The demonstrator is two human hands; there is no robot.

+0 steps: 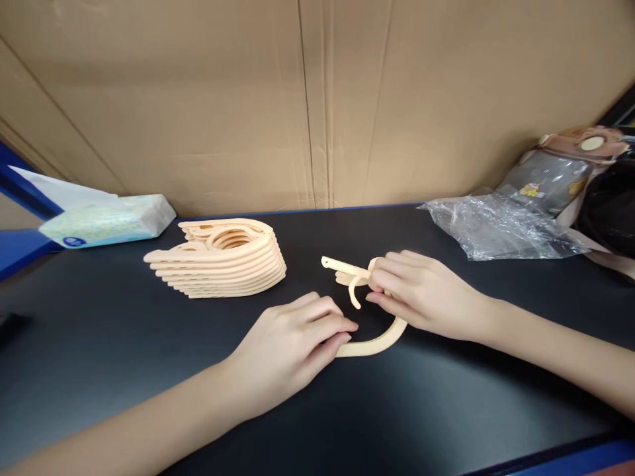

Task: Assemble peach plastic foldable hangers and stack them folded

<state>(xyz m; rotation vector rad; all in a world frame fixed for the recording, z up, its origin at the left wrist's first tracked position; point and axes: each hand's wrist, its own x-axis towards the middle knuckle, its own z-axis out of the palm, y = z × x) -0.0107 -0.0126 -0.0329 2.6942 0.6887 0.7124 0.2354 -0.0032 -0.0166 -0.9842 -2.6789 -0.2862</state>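
Both hands are on a cream plastic folding hanger (380,345) in the middle of the black table. The fingers of my left hand (297,340) pinch the near end of its curved arm. My right hand (421,291) is closed around the hanger's middle, hiding the joint there. A straight bar and a small curved hook stick out to the left of the right fingers. Behind them lies another cream piece, partly covered, and I cannot tell whether it belongs to the same hanger. Left of the hands stands a neat stack of several folded hangers (223,264).
A tissue pack (119,221) lies at the back left. Crumpled clear plastic wrap (506,225) sits at the back right, beside a grey see-through bottle (550,178) with a brown lid and a black object (608,205). Cardboard (223,106) walls off the table's back edge.
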